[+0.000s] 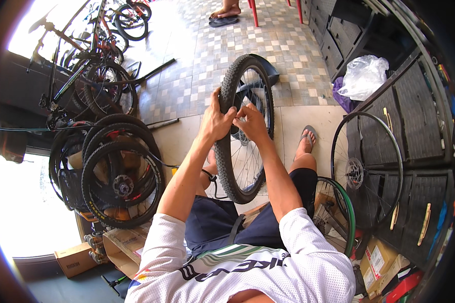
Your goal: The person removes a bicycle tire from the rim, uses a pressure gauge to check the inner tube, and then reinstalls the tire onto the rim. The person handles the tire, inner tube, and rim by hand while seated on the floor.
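A bicycle wheel with a black knobby tire stands upright between my knees, its spokes and hub facing right. My left hand is wrapped over the left side of the tire, thumb toward the rim. Close beside that thumb, my right hand reaches in from the rim side. Its thumb and fingers are pinched together at the inner edge of the tire. Whatever lies between those fingertips is too small or hidden to make out. Beyond the wheel's far side shows a black curved piece.
At left, several bicycle wheels lean in a stack near parked bicycles. A bare rim leans on black drawers at right, below a white plastic bag. Cardboard boxes sit low. Another person's feet show far ahead.
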Available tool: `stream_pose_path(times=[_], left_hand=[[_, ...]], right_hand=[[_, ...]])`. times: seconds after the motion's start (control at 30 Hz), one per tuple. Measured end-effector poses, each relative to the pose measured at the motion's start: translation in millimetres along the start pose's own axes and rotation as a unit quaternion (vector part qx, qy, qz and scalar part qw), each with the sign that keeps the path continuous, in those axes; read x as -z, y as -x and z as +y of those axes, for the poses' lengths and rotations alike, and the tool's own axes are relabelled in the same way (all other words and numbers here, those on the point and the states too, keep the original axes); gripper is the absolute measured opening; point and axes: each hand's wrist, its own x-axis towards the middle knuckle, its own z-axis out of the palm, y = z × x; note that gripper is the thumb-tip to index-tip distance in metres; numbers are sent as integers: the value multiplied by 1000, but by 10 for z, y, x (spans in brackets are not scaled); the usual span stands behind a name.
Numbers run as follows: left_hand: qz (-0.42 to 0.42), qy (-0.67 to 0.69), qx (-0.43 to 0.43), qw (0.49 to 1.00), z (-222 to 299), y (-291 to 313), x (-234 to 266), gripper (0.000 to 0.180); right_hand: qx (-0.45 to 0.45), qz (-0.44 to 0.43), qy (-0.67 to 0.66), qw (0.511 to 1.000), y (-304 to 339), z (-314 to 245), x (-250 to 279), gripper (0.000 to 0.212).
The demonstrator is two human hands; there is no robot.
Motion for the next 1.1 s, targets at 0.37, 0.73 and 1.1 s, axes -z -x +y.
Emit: stream_pose_path(times=[0.37, 0.73, 1.1], left_hand=[[9, -7, -15, 1000, -34, 19, 37, 81], [2, 26, 23, 999, 37, 51, 43, 78], [-3, 12, 28, 1000, 45, 21, 42, 77]], right_hand=[[7, -1, -52, 999, 117, 55, 119, 31], [13, 21, -59, 998, 149, 18, 38, 34], [24, -2, -4, 1000, 29, 7, 32, 21]])
